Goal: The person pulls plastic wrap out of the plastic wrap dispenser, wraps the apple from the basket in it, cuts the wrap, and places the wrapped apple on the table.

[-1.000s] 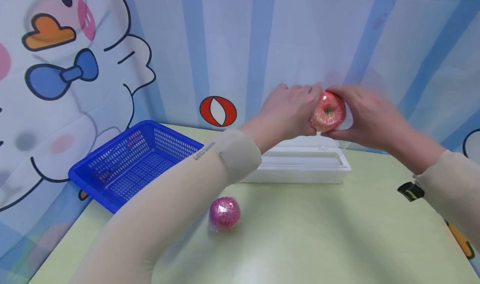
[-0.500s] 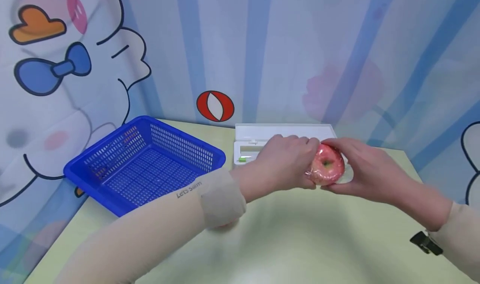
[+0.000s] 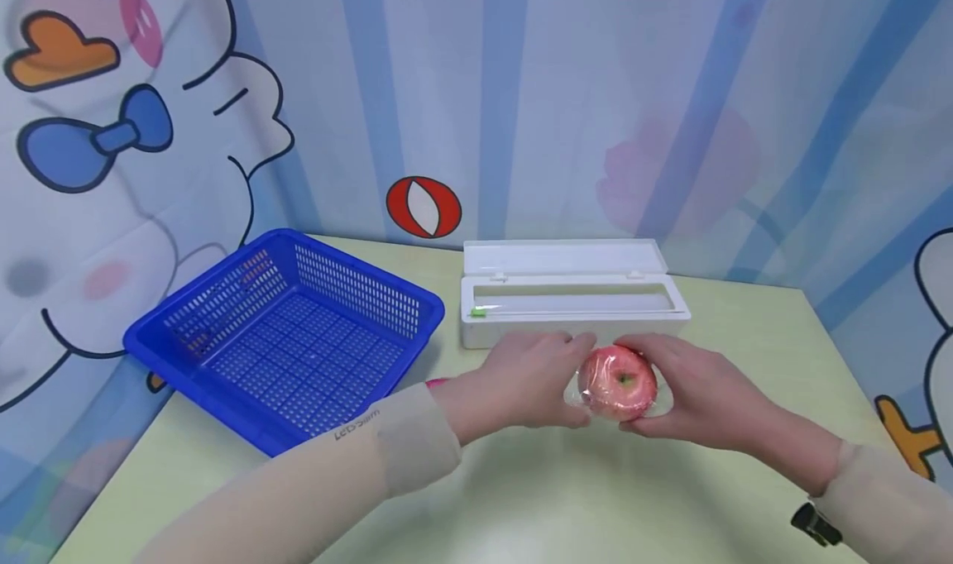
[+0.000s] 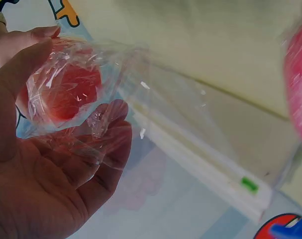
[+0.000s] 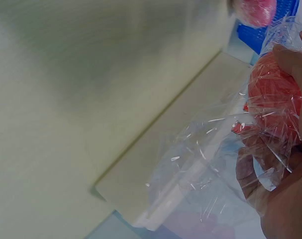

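A red apple wrapped in clear cling film is held between both hands, in front of a white cling film dispenser. My left hand grips its left side, thumb and fingers curled at the film. From the right, my right hand holds the fruit between thumb and fingers. Loose film spreads out from the apple in the right wrist view. A second wrapped apple, pinkish red, appears at the edge of the left wrist view; in the head view my left wrist hides most of it.
A blue plastic basket stands at the left of the pale green table. The dispenser's lid is raised, and a green slider sits at its left end. A printed cloth backdrop rises along the table's back edge.
Both hands have brought the wrapped apple down from in front of the backdrop to nearer the table, then slightly left. The dispenser, earlier partly covered by the hands, now shows almost whole.
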`<state>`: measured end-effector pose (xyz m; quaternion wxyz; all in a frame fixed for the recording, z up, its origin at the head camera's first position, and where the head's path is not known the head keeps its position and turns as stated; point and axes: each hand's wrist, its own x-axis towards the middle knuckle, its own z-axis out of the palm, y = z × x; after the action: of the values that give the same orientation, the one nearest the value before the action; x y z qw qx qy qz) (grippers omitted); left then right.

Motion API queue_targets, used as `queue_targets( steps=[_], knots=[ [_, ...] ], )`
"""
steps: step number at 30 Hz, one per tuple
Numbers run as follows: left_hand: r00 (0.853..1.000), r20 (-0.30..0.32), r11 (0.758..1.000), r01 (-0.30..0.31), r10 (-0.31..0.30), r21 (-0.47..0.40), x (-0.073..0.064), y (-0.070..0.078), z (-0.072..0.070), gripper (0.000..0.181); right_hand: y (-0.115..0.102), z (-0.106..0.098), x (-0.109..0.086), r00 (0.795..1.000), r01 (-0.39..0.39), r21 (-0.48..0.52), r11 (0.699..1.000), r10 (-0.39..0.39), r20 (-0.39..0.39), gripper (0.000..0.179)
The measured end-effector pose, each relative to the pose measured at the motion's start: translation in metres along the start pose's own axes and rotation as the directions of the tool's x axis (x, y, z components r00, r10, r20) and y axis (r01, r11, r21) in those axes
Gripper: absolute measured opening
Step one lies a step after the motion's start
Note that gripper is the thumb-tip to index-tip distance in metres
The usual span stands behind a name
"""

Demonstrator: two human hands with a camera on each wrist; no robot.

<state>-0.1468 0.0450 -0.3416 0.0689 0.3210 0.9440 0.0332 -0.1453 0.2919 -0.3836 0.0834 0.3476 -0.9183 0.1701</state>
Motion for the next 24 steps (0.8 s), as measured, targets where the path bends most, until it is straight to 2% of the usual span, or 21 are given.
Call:
queue_targets(
  steps=[3, 6, 10, 15, 20, 23, 24],
  knots=[
    [0.999, 0.028, 0.996, 0.048, -0.046, -0.080, -0.003, -0.009, 0.014, 0.085, 0.004, 0.011, -0.001, 0.999, -0.043, 0.037, 0.998, 0.041, 0.035, 0.088],
    [0.996, 0.053, 0.979, 0.087, -0.078, -0.187, -0.008, -0.018, 0.028, 0.086, 0.010, 0.023, -0.001, 0.994, -0.086, 0.089, 0.992, 0.080, 0.070, 0.087],
    [0.991, 0.067, 0.934, 0.129, -0.114, -0.332, -0.015, -0.029, 0.044, 0.083, 0.016, 0.035, -0.002, 0.990, -0.115, 0.143, 0.983, 0.102, 0.096, 0.085],
    [0.986, 0.050, 0.873, 0.163, -0.157, -0.460, -0.020, -0.038, 0.059, 0.077, 0.024, 0.046, 0.001, 0.990, -0.099, 0.185, 0.978, 0.079, 0.114, 0.083],
    [0.979, 0.040, 0.838, 0.191, -0.198, -0.511, -0.025, -0.044, 0.071, 0.073, 0.032, 0.054, 0.009, 0.982, -0.115, 0.217, 0.969, 0.079, 0.169, 0.085],
    [0.973, 0.045, 0.838, 0.219, -0.228, -0.500, -0.026, -0.045, 0.076, 0.073, 0.037, 0.057, 0.014, 0.977, -0.123, 0.229, 0.966, 0.078, 0.197, 0.086],
    [0.971, 0.045, 0.846, 0.226, -0.233, -0.484, -0.026, -0.044, 0.077, 0.072, 0.039, 0.058, 0.016, 0.976, -0.125, 0.232, 0.965, 0.077, 0.205, 0.086]
  ],
)
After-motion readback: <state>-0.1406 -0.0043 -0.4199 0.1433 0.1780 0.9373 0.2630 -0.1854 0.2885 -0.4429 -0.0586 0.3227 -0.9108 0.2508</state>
